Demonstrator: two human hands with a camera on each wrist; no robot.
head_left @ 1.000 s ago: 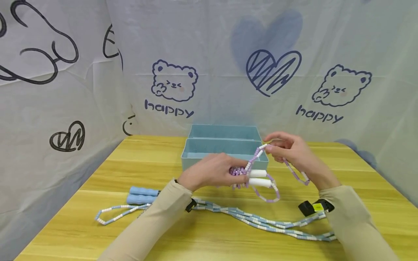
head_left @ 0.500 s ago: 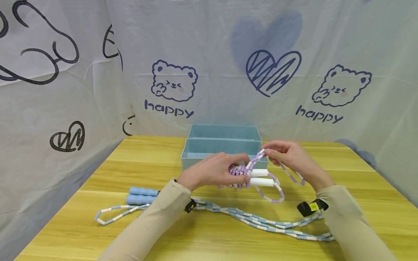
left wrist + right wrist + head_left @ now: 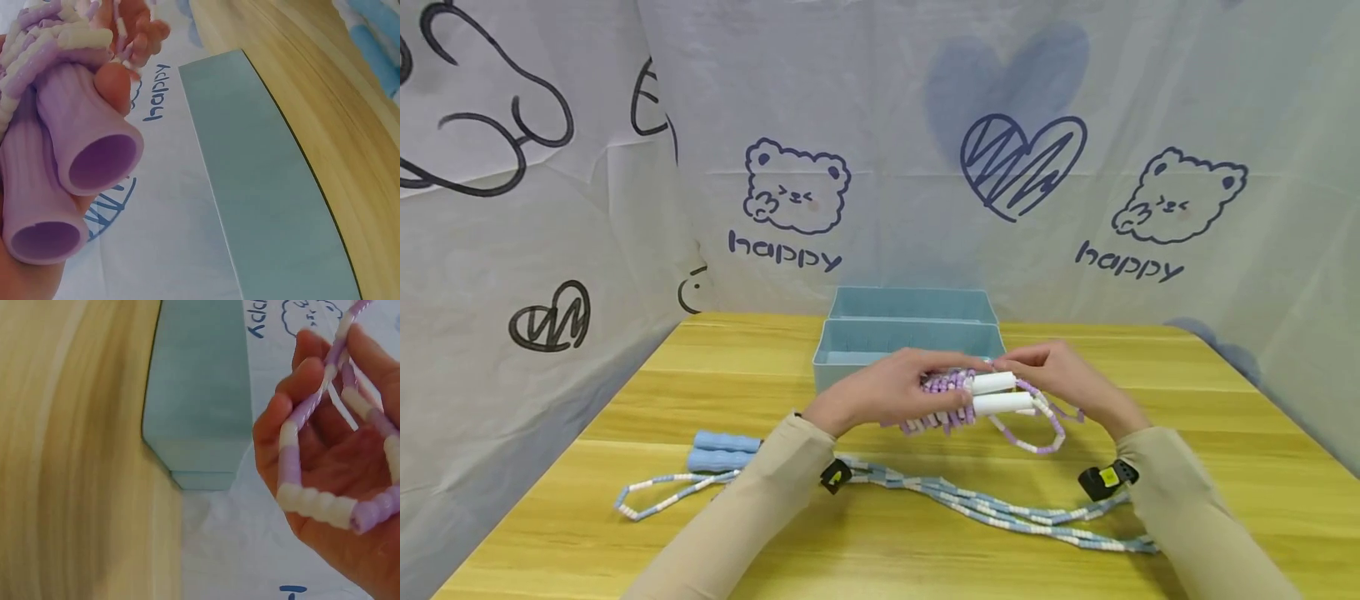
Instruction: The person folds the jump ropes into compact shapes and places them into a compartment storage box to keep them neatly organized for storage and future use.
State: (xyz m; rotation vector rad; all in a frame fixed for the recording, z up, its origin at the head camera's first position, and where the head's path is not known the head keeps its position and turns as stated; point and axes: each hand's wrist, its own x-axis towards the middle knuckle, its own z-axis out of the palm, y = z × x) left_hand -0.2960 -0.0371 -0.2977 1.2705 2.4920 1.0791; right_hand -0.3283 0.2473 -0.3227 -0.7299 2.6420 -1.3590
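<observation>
My left hand (image 3: 887, 387) grips a bundled purple-and-white beaded jump rope (image 3: 947, 390) above the table. Two white handle parts (image 3: 1003, 404) poke out of the bundle on its right side. Seen from the left wrist, the hollow purple handle ends (image 3: 103, 159) lie side by side, with beaded cord wound across them. Close by, my right hand (image 3: 1063, 379) pinches a section of the beaded cord (image 3: 312, 403) between thumb and fingers. A loop of it hangs in front of the palm in the right wrist view. Another loop droops below the handles.
Behind the hands stands a light-blue open bin (image 3: 850, 358), with a second blue bin (image 3: 913, 302) at its back. A blue-and-white beaded jump rope (image 3: 992, 510) lies across the table, its blue handles (image 3: 724, 458) at the left. Printed cloth (image 3: 910, 208) hangs behind.
My right hand has come down and left toward the bundle, bringing the pinched cord against it. The left hand keeps its grip, and the handles have tilted slightly upward.
</observation>
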